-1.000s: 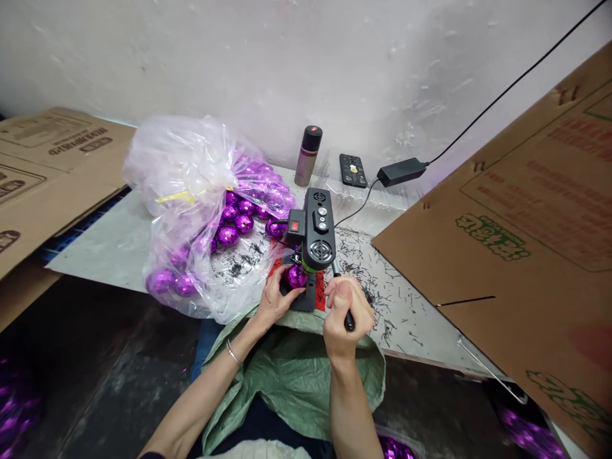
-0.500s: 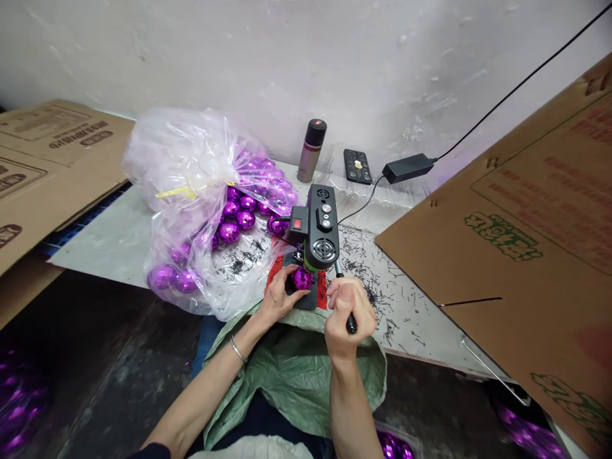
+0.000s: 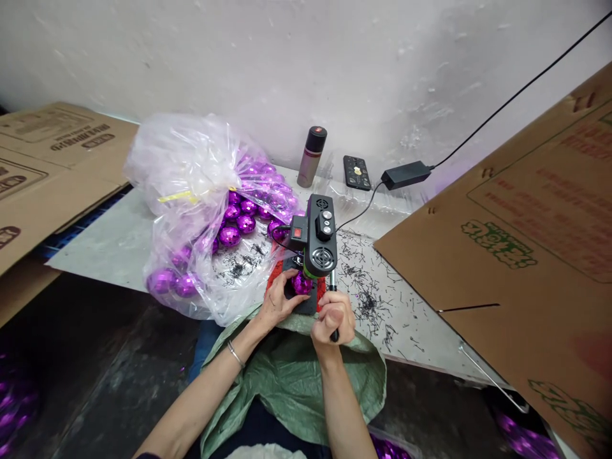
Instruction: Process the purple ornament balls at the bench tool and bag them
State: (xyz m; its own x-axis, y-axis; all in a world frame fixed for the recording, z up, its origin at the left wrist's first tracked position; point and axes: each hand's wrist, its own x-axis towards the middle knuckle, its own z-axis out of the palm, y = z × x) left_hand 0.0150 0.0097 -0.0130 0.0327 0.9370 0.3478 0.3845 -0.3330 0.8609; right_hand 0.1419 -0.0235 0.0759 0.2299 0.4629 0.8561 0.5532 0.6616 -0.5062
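Note:
A shiny purple mirror ball sits beneath the head of a small black bench machine. My left hand grips this ball from its left side, thumb and fingers around it. My right hand is wrapped round the machine's black lever handle, just right of the ball. Under the machine lies a red and black base. The ball's top is partly hidden by the machine head. A red switch shows on the machine's left side.
A clear plastic bag with several purple balls lies left. Black scraps litter the table. Behind stand a bottle, a phone and a power adapter. Cardboard boxes flank the right; more cardboard lies left.
My right hand has swung the lever handle to the left and slightly down, closer to the ball. My left hand stays on the ball.

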